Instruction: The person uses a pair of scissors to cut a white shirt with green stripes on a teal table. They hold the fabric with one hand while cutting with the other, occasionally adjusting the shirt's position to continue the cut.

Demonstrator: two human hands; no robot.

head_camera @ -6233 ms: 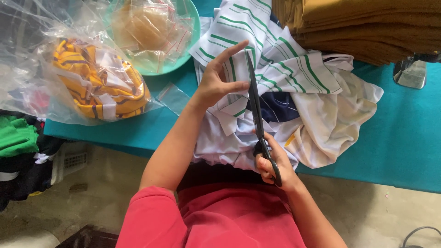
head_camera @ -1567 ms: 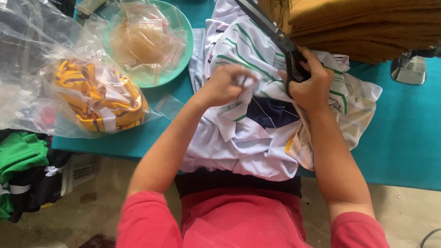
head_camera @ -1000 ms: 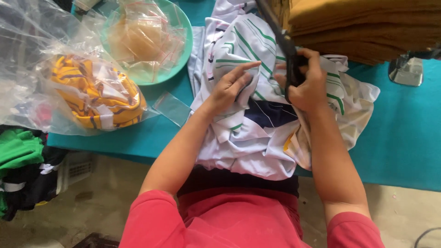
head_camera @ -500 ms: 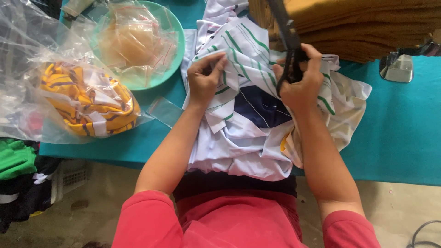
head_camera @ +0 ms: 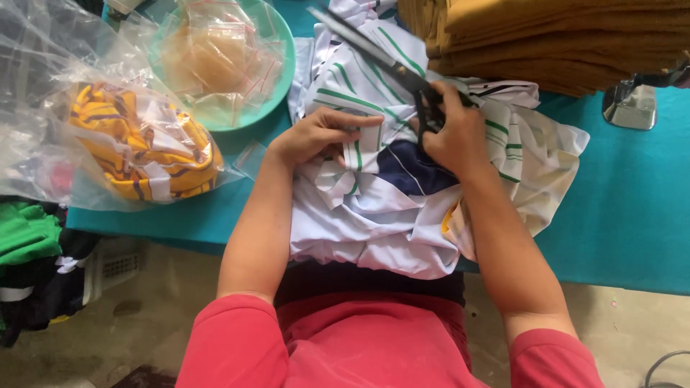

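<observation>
White striped shirt [head_camera: 402, 208]: my left hand [head_camera: 316, 136] has flattened, fingers loosely open, pinning cloth, while my right hand [head_camera: 453, 133] keeps gripping scissors [head_camera: 392, 65].

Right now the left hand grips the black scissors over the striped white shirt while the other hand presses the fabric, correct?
Not quite: the head view shows the right hand gripping the black scissors; the left hand presses the striped white shirt.
</observation>
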